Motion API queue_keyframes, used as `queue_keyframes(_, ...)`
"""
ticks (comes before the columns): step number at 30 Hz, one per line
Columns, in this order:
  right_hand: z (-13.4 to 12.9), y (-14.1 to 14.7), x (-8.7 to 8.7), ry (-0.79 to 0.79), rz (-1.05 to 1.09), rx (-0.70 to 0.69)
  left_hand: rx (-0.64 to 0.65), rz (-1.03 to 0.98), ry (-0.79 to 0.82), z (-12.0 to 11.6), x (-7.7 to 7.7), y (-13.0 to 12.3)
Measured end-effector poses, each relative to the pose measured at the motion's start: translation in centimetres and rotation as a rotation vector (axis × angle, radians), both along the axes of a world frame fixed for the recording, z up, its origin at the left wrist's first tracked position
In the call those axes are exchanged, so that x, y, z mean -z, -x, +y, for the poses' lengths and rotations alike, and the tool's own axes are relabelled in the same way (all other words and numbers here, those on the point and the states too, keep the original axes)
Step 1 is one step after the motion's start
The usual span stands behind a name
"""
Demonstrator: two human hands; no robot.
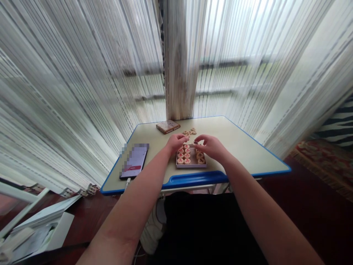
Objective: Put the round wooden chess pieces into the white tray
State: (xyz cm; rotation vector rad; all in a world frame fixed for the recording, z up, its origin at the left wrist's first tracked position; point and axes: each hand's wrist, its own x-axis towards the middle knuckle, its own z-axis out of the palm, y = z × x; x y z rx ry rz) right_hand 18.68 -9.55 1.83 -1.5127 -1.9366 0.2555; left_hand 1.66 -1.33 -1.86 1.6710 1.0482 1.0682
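A shallow white box near the table's front edge holds round wooden pieces with characters. Red-marked pieces fill two columns at its left, and dark-marked pieces form a column at its right; bare box floor shows between them. My left hand is over the box's far left corner, its fingers close together around something I cannot make out. My right hand pinches a small round piece above the far right part of the box. Beyond the hands several loose pieces lie on the table.
A flat patterned box lies at the back left of the table. A tablet-like device with a cable is at the left edge. A blue tray ledge runs along the front. Curtains hang behind.
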Motion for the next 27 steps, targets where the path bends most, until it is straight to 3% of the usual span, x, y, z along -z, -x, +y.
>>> queue_keyframes(5, 1.3, 0.9, 0.2, 0.033, -0.093, -0.038, 0.037, -0.026, 0.027, -0.5, -0.4, -0.1)
queue_keyframes(12, 1.9, 0.6, 0.8, 0.115, -0.111, -0.042, 0.025, 0.150, -0.070, -0.6, -0.6, -0.4)
queue_keyframes(27, 2.1, 0.7, 0.8, -0.012, -0.242, -0.126, 0.013, 0.174, -0.035, -0.2, -0.1, -0.3)
